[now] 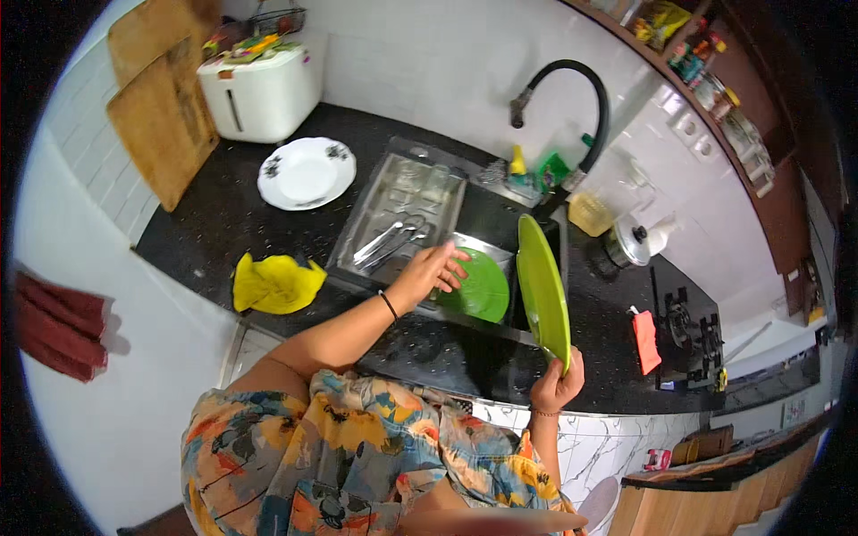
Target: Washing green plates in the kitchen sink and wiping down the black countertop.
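My right hand point(558, 382) grips the lower rim of a lime-green plate point(541, 288), which is tipped almost on edge at the right side of the sink. Bare and with fingers apart, my left hand point(432, 273) hovers near the left side of the sink bowl, just over a second green plate point(484, 288) lying wet in it. Left of the bowl, the steel drain tray point(375, 231) carries several spoons or forks point(395, 240) and clear glasses point(422, 182).
A white plate point(307, 173) with dark flower prints and a yellow cloth point(278, 285) lie on the black counter. The black tap point(598, 87) arches behind the sink. To the right are a lidded steel pot point(628, 242), an orange cloth point(645, 342) and a gas hob point(694, 335).
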`<state>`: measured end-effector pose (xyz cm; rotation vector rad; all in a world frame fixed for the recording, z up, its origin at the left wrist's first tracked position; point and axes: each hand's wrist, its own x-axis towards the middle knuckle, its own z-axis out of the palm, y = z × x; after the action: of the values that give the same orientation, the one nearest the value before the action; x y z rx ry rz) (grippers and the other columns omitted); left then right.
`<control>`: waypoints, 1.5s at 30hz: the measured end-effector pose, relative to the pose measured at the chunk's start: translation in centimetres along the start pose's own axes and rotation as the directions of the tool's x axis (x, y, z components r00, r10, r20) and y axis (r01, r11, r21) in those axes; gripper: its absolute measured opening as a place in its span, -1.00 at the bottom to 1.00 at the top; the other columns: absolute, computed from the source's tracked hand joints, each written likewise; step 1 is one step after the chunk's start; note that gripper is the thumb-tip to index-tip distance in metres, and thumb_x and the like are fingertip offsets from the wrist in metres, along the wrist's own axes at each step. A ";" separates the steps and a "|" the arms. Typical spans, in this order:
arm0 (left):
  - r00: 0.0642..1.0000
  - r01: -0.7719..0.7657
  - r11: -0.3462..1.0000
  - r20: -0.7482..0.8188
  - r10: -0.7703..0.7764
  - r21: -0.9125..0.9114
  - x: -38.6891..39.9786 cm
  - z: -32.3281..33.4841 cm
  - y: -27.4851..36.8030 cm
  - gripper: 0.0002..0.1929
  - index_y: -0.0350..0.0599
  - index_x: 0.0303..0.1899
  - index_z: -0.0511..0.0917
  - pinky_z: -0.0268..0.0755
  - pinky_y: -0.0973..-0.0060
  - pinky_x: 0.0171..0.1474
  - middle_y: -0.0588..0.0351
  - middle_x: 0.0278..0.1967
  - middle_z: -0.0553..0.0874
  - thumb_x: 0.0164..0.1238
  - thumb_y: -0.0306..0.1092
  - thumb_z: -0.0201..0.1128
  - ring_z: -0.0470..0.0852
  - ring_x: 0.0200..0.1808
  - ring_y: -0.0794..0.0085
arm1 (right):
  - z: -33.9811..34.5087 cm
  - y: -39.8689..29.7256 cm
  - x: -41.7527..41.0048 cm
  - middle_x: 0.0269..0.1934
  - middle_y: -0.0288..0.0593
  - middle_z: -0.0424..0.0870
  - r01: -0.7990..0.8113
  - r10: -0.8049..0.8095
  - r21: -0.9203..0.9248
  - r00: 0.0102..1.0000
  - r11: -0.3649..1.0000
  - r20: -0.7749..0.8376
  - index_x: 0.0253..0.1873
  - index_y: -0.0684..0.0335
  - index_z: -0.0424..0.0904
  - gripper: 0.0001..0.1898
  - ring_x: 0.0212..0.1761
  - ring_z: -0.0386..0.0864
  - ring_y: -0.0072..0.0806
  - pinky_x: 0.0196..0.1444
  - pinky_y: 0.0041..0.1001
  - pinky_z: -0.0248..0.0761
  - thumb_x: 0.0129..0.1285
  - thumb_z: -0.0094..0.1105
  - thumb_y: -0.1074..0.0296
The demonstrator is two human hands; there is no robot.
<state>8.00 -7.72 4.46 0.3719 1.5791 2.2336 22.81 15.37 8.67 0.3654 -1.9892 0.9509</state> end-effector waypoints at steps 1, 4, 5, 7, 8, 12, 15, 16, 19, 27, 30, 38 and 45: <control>0.997 0.056 0.998 0.051 -0.055 -0.021 -1.3 -0.7 2.3 -0.34 -0.10 0.04 0.50 0.45 0.56 -0.24 0.11 -0.28 0.62 0.33 0.30 -0.21 0.60 -0.34 0.49 | 0.2 -0.6 0.2 -0.36 -0.01 0.62 0.054 -0.054 0.004 0.995 0.999 0.090 -0.25 0.38 0.55 -0.85 -0.36 0.57 -0.20 -0.28 -0.39 0.41 0.08 0.02 0.58; 0.998 0.065 0.996 0.023 -0.064 -0.060 -3.9 -3.5 5.8 -0.36 -0.10 0.01 0.50 0.50 0.53 -0.28 0.12 -0.26 0.63 0.32 0.31 -0.20 0.63 -0.30 0.45 | 2.9 -2.7 2.1 -0.31 -0.15 0.66 0.312 -0.321 0.078 0.903 0.947 0.285 -0.22 0.24 0.62 -0.74 -0.32 0.62 -0.27 -0.28 -0.37 0.46 -0.08 0.09 0.60; 0.999 0.026 0.999 -0.026 -0.027 -0.040 -4.8 -4.5 6.7 -0.40 -0.11 -0.02 0.51 0.51 0.52 -0.28 0.13 -0.27 0.63 0.34 0.26 -0.16 0.63 -0.31 0.45 | 4.1 -3.3 2.7 -0.31 -0.15 0.66 0.308 -0.322 0.095 0.903 0.947 0.284 -0.22 0.24 0.62 -0.74 -0.32 0.62 -0.27 -0.28 -0.37 0.46 -0.08 0.09 0.60; 0.993 -0.023 0.998 -0.114 0.030 0.064 -6.5 -7.0 8.4 -0.64 -0.18 -0.08 0.52 0.51 0.59 -0.29 0.18 -0.30 0.65 0.40 -0.07 0.01 0.64 -0.37 0.55 | 6.9 -4.5 3.9 -0.32 -0.21 0.66 0.440 -0.447 0.109 0.810 0.891 0.380 -0.21 0.18 0.63 -0.76 -0.34 0.61 -0.31 -0.30 -0.40 0.46 -0.04 0.13 0.56; 0.986 -0.046 0.996 -0.155 0.057 0.073 -7.4 -8.3 9.0 -0.67 -0.18 -0.07 0.52 0.51 0.59 -0.28 0.19 -0.28 0.65 0.39 -0.12 0.02 0.64 -0.35 0.56 | 8.3 -5.0 4.6 -0.30 -0.28 0.66 0.455 -0.463 0.122 0.789 0.882 0.403 -0.20 0.10 0.65 -0.77 -0.30 0.61 -0.37 -0.29 -0.43 0.45 -0.02 0.17 0.50; 0.941 -0.095 0.993 -0.319 0.113 0.074 -10.5 -13.3 10.2 -0.70 -0.18 0.02 0.50 0.48 0.60 -0.19 0.20 -0.26 0.66 0.38 -0.27 0.00 0.62 -0.27 0.59 | 14.4 -5.3 6.8 -0.26 -0.35 0.66 0.534 -0.556 0.189 0.698 0.824 0.452 -0.17 0.05 0.65 -0.73 -0.23 0.60 -0.43 -0.22 -0.47 0.42 -0.01 0.16 0.49; 0.883 -0.070 0.987 -0.450 0.130 0.147 -11.8 -17.4 9.7 -0.73 -0.19 -0.03 0.52 0.44 0.65 -0.28 0.23 -0.31 0.65 0.36 -0.28 0.01 0.59 -0.37 0.63 | 19.5 -4.1 7.5 -0.19 -0.41 0.66 0.548 -0.577 0.218 0.659 0.808 0.481 -0.10 -0.03 0.63 -0.68 -0.15 0.58 -0.50 -0.13 -0.47 0.39 0.01 0.14 0.47; 0.882 -0.075 0.985 -0.451 0.139 0.156 -12.2 -18.7 9.5 -0.73 -0.19 -0.03 0.52 0.44 0.65 -0.28 0.23 -0.31 0.65 0.36 -0.28 0.01 0.59 -0.37 0.63 | 21.0 -3.9 7.8 -0.16 -0.42 0.66 0.578 -0.602 0.225 0.622 0.785 0.501 -0.07 -0.06 0.61 -0.66 -0.13 0.58 -0.51 -0.10 -0.46 0.38 0.02 0.14 0.46; 0.824 0.052 0.965 -0.558 0.103 0.255 -12.9 -21.4 9.1 -0.76 -0.16 -0.12 0.54 0.40 0.67 -0.34 0.27 -0.37 0.63 0.34 -0.26 0.03 0.55 -0.42 0.65 | 24.9 -3.3 8.4 -0.11 -0.44 0.65 0.612 -0.634 0.245 0.569 0.752 0.524 -0.01 -0.12 0.58 -0.62 -0.07 0.58 -0.52 -0.06 -0.43 0.37 0.04 0.12 0.44; 0.741 0.139 0.960 -0.668 0.061 0.241 -11.7 -25.3 8.4 -0.78 -0.11 -0.21 0.56 0.37 0.63 -0.34 0.30 -0.45 0.61 0.31 -0.22 0.04 0.53 -0.45 0.67 | 30.6 -1.3 9.4 -0.10 -0.45 0.65 0.604 -0.664 0.324 0.503 0.728 0.553 -0.01 -0.15 0.59 -0.58 -0.06 0.58 -0.51 -0.03 -0.44 0.36 0.00 0.15 0.47; 0.739 0.110 0.966 -0.669 0.078 0.235 -11.1 -26.0 8.1 -0.78 -0.12 -0.23 0.57 0.37 0.65 -0.37 0.30 -0.45 0.61 0.31 -0.23 0.04 0.52 -0.47 0.68 | 31.9 -0.5 9.6 -0.10 -0.44 0.65 0.597 -0.667 0.337 0.500 0.727 0.553 -0.02 -0.16 0.59 -0.60 -0.07 0.57 -0.51 -0.04 -0.45 0.35 0.03 0.13 0.46; 0.705 0.112 0.962 -0.702 0.100 0.250 -10.6 -27.1 7.3 -0.78 -0.14 -0.23 0.58 0.38 0.68 -0.41 0.30 -0.46 0.60 0.30 -0.25 0.03 0.51 -0.47 0.68 | 34.0 0.2 9.2 -0.09 -0.44 0.65 0.562 -0.660 0.368 0.511 0.741 0.551 -0.03 -0.14 0.60 -0.61 -0.05 0.57 -0.50 -0.02 -0.43 0.35 0.02 0.15 0.45; 0.691 0.150 0.948 -0.715 0.103 0.281 -10.5 -26.8 7.9 -0.77 -0.13 -0.18 0.57 0.39 0.67 -0.39 0.25 -0.40 0.64 0.31 -0.26 0.00 0.56 -0.44 0.65 | 35.3 0.8 8.5 -0.05 -0.43 0.63 0.546 -0.617 0.324 0.524 0.772 0.587 -0.01 -0.15 0.58 -0.64 0.03 0.54 -0.48 0.10 -0.33 0.29 0.07 0.12 0.42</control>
<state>4.87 -37.38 2.99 -0.5518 2.3282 2.2170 -3.27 -9.41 3.73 1.5312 -2.1741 0.4839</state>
